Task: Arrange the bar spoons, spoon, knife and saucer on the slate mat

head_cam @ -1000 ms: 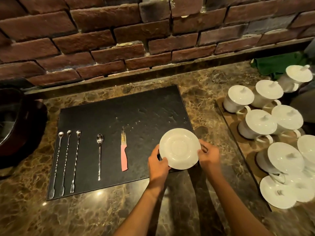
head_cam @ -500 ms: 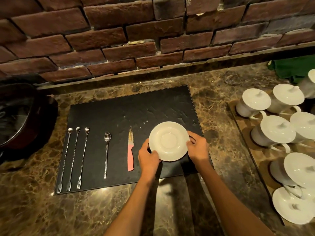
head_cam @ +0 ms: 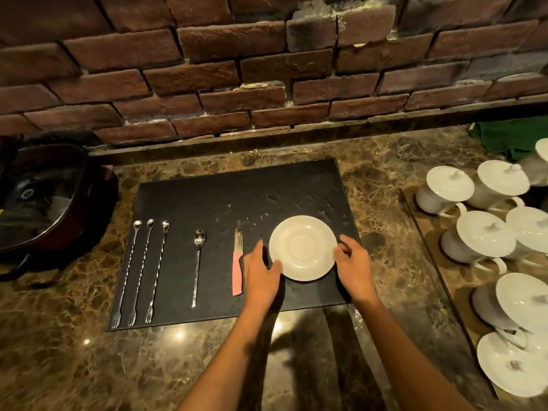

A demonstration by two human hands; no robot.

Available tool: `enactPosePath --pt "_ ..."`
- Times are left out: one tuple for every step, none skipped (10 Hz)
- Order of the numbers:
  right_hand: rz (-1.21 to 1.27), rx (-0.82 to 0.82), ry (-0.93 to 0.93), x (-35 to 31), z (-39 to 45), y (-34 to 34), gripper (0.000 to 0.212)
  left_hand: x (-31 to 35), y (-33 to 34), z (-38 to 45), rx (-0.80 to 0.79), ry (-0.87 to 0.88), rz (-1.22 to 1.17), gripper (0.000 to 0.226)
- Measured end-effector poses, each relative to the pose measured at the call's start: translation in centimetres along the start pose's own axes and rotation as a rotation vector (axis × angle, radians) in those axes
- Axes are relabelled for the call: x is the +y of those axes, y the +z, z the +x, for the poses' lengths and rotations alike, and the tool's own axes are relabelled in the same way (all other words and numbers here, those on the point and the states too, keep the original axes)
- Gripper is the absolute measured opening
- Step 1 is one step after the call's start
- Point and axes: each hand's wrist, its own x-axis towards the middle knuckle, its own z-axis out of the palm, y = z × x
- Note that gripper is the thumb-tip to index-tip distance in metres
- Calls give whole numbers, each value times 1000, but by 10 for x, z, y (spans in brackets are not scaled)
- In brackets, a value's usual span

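A black slate mat (head_cam: 237,197) lies on the marble counter. On its left side three long bar spoons (head_cam: 144,271) lie side by side, fork ends toward me. To their right lie a spoon (head_cam: 198,262) and a pink-handled knife (head_cam: 237,268). A white saucer (head_cam: 302,247) rests flat on the mat's right part. My left hand (head_cam: 262,271) lies at its lower-left rim with fingers spread, only the thumb touching. My right hand (head_cam: 354,266) has its fingertips curled against the right rim.
A wooden tray (head_cam: 427,232) at the right carries several white lidded cups (head_cam: 480,235) and saucers. A green cloth (head_cam: 504,137) lies behind them. A dark round vessel (head_cam: 44,197) stands at the left. A brick wall (head_cam: 267,69) closes the back.
Both hands carried the saucer from the mat's front-right corner inward and set it flat on the mat. The left hand's fingers have spread away from the rim.
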Motion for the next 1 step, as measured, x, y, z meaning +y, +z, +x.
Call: enactPosePath --pt "-17 53 -90 -18 -25 -3 40 2 -25 -19 60 66 18 65"
